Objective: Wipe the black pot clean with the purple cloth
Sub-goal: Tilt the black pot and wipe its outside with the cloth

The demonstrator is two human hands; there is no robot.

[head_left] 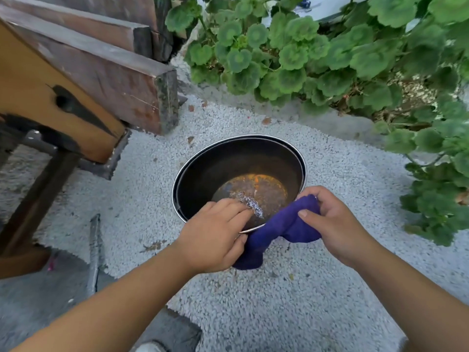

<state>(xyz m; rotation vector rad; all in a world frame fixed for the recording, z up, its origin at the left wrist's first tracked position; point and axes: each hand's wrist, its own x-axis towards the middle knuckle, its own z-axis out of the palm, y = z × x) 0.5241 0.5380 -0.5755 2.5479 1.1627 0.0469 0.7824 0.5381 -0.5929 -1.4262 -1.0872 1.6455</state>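
Two bare forearms at the bottom of the frame, reaching up toward centre. Left hand [215, 235] curled over the near rim of the one black pot [225, 161], fingers inside the bowl, thumb outside against the one purple cloth [276, 232]; gripping the rim, by the look of it. Right hand [330, 224] closed around the cloth's upper end at the pot's lower-right edge, thumb pressed on the fabric. Cloth draped over the near rim, between both hands, its lower end hanging outside the pot. Pot at centre frame on white pebbled ground [253, 301], interior bottom rusty orange and brown with a pale speckled patch beside the left fingers. Stacked wooden planks [109, 69] at upper left. Green round-leaved plants [330, 54] across the upper right and right edge. Scattered dry leaves on the pebbles, uncountable.
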